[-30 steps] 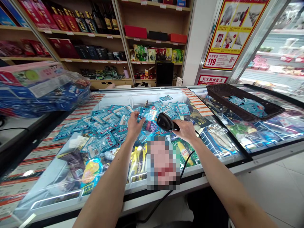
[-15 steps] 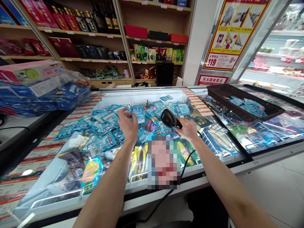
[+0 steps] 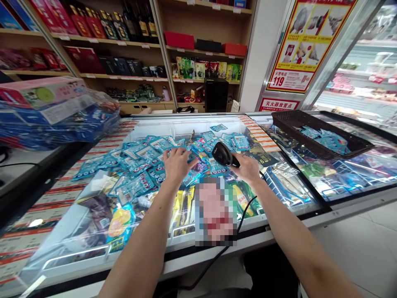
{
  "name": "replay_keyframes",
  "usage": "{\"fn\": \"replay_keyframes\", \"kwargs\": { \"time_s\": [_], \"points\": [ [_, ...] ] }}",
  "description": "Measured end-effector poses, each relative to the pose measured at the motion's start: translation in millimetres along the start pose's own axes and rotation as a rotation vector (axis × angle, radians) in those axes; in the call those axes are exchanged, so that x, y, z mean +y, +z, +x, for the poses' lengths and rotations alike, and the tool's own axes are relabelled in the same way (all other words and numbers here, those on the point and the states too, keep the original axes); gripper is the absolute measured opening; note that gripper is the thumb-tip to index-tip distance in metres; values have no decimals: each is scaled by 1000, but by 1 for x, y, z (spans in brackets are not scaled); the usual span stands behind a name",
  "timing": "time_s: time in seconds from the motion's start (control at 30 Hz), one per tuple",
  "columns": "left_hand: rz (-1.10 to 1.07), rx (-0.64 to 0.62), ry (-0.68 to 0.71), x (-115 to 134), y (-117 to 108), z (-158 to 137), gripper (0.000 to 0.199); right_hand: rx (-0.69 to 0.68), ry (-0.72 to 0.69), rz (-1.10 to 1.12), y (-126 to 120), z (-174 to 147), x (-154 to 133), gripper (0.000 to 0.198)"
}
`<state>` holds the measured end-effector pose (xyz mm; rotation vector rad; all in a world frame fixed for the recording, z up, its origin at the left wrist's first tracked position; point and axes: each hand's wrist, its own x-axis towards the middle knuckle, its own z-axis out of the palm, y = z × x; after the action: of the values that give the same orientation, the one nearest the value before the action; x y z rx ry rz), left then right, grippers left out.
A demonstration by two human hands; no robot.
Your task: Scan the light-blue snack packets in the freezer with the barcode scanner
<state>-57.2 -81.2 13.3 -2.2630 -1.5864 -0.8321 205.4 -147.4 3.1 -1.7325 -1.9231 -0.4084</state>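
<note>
My right hand (image 3: 246, 169) is wrapped round the handle of a black barcode scanner (image 3: 222, 154), its head pointing to the left over the glass. My left hand (image 3: 177, 164) is palm down with its fingers apart, at the edge of a pile of small blue packets (image 3: 133, 155). Whether its fingertips touch a packet beneath them is hidden. Several more packets (image 3: 240, 142) lie beyond the scanner, on the glass freezer lid. A black cable (image 3: 245, 211) runs from below my right hand down over the freezer's front edge.
A brown basket (image 3: 350, 155) holding more blue packets stands to the right. Plastic-wrapped boxes (image 3: 46, 120) are stacked at the left. Frozen goods show through the glass, and a blurred patch covers the front middle. Shelves (image 3: 211, 54) stand behind the freezer.
My left hand held a blue packet upright in its fingers; it has let go and turned palm down, slightly to the right. My right hand keeps the scanner in nearly the same place.
</note>
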Motion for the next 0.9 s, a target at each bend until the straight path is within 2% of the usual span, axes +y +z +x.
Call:
{"fn": "replay_keyframes", "kwargs": {
  "time_s": [0.07, 0.17, 0.3, 0.53, 0.73, 0.9],
  "points": [
    [29, -10, 22, -2, 6, -1, 26, 4, 5, 0, 0, 0, 0, 36],
    [51, 45, 13, -7, 11, -2, 22, 17, 14, 4, 0, 0, 0, 35],
    [6, 81, 44, -6, 15, -1, 27, 8, 16, -1, 0, 0, 0, 35],
    [-87, -43, 129, 4, 15, 0, 36, 12, 41, -20, 0, 1, 0, 36],
    [-194, -110, 143, 17, 14, 2, 28, 8, 47, -30, -5, 1, 1, 38],
    [-213, -232, 120, 34, 16, 0, 49, 17, 38, -18, -7, 2, 0, 38]
  ]
}}
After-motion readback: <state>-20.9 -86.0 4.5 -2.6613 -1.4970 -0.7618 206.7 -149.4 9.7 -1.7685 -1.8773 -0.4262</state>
